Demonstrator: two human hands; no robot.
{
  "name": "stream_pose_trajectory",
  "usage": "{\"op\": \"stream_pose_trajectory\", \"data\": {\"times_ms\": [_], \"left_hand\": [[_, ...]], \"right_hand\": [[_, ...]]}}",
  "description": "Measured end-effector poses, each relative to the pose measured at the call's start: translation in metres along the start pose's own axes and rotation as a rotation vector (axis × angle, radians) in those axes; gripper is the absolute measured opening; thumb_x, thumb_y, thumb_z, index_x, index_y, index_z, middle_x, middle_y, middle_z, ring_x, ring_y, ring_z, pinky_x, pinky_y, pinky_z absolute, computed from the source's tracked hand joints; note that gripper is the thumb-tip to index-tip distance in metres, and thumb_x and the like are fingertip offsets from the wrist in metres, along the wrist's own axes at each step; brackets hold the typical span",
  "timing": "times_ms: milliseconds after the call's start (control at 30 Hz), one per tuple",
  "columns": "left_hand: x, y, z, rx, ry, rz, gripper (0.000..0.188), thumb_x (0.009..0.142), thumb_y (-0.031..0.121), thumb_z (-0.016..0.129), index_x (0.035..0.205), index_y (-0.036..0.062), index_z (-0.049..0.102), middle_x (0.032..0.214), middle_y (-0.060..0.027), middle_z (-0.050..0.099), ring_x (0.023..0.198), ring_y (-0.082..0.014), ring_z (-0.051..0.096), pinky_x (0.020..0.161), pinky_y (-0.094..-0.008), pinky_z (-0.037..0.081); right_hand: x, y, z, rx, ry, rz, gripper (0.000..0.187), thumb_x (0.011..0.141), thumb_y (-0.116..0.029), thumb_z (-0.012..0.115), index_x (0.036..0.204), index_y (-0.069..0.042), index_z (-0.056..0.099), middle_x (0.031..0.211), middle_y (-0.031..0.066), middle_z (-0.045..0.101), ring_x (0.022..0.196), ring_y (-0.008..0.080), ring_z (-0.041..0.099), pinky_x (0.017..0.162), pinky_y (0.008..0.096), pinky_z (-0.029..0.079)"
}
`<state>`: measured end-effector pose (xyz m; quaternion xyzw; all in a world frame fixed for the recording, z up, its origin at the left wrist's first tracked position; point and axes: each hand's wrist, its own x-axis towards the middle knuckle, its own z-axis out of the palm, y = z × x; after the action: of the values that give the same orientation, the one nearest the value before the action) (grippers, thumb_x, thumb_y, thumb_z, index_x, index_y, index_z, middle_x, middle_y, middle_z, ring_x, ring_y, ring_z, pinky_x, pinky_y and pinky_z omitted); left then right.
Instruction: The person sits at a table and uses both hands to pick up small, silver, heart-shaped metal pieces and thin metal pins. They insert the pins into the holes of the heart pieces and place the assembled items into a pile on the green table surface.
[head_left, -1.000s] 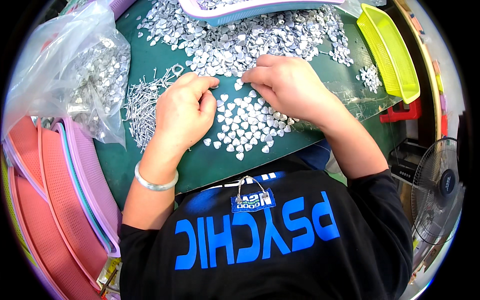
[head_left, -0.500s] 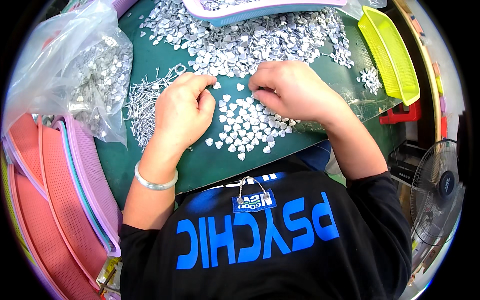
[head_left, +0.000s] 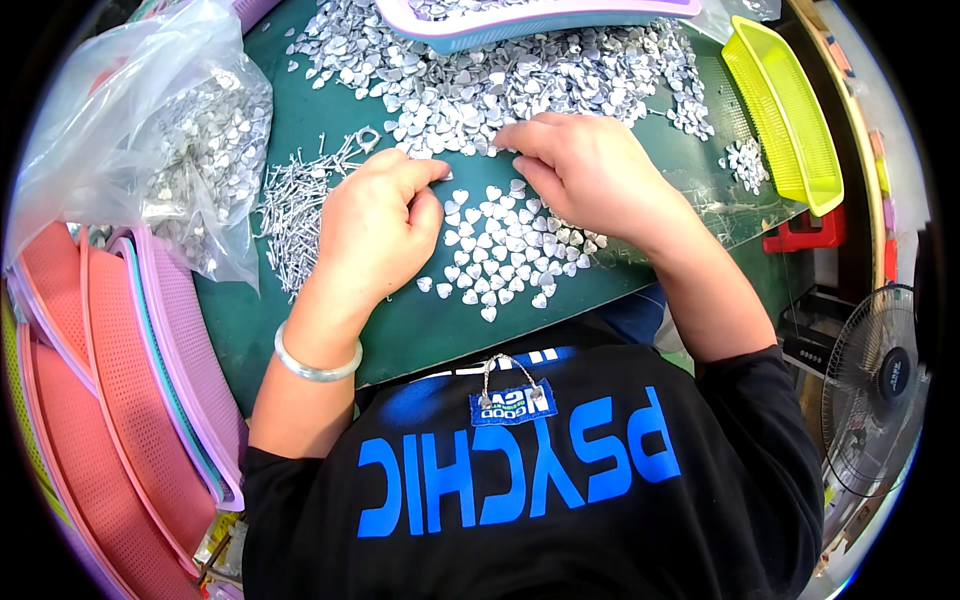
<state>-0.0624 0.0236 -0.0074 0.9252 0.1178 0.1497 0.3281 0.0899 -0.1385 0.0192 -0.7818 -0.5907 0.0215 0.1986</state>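
My left hand [head_left: 380, 222] rests on the green table with its index finger stretched forward and thumb apart. That fingertip touches a small silvery heart-shaped piece [head_left: 447, 177]. My right hand [head_left: 602, 178] reaches to the near edge of a large pile of heart pieces [head_left: 480, 100]; its index finger is extended and its thumb stands apart, with nothing visible between them. Between my hands and my body, a spread of separate hearts [head_left: 507, 255] lies in roughly one layer, partly covered by my right hand. Beside my left hand is a heap of thin metal pins [head_left: 290, 215].
A clear plastic bag of hearts [head_left: 205, 150] stands at left, above stacked pink and purple baskets [head_left: 130, 400]. A purple-rimmed blue tray [head_left: 540, 25] sits behind the pile. At right are a yellow-green basket [head_left: 785, 115], a small silvery cluster [head_left: 745, 165] and a fan [head_left: 870, 385].
My right hand's fingertips have moved from the spread hearts up to the pile's edge. My left index finger has shifted slightly right, and the heart at its tip with it.
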Motion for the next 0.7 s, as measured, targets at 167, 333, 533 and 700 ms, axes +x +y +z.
{"op": "stream_pose_trajectory", "data": {"times_ms": [167,333,533,700], "left_hand": [[0.0008,0.0014,-0.0008,-0.014,-0.095,0.023,0.019,0.078,0.007,0.058,0.089,0.0097,0.073,0.078,-0.0092,0.062,0.07,-0.0282,0.062,0.065,-0.038,0.051],[0.0029,0.001,0.0032,-0.087,0.013,0.013,0.027,0.078,0.001,0.057,0.099,0.0077,0.072,0.077,-0.009,0.061,0.065,-0.0241,0.059,0.063,-0.0337,0.048],[0.0061,0.0029,0.0056,0.02,-0.005,0.053,0.029,0.078,0.004,0.058,0.104,0.0101,0.07,0.082,-0.0092,0.063,0.072,-0.0269,0.062,0.066,-0.0368,0.05],[0.0067,0.0044,0.0064,0.032,0.003,0.049,0.026,0.078,0.006,0.059,0.101,0.0105,0.07,0.084,-0.0089,0.064,0.075,-0.0289,0.064,0.067,-0.0385,0.052]], "right_hand": [[0.0024,-0.0006,0.0032,-0.001,-0.071,-0.014,0.015,0.083,-0.014,0.057,0.091,-0.011,0.069,0.084,0.0096,0.068,0.081,0.0309,0.066,0.068,0.0435,0.052],[0.0022,-0.0008,0.0025,0.033,-0.071,-0.027,0.015,0.083,-0.015,0.057,0.092,-0.012,0.069,0.082,0.0095,0.068,0.081,0.0312,0.066,0.068,0.0433,0.052],[0.004,-0.0055,0.0037,0.013,-0.126,0.001,0.014,0.084,-0.015,0.057,0.09,-0.012,0.069,0.083,0.0091,0.068,0.081,0.0308,0.066,0.068,0.0432,0.052],[0.0027,-0.0037,0.0061,0.045,-0.1,-0.046,0.013,0.085,-0.016,0.057,0.087,-0.012,0.068,0.084,0.0082,0.067,0.08,0.0304,0.066,0.068,0.0434,0.053]]}}
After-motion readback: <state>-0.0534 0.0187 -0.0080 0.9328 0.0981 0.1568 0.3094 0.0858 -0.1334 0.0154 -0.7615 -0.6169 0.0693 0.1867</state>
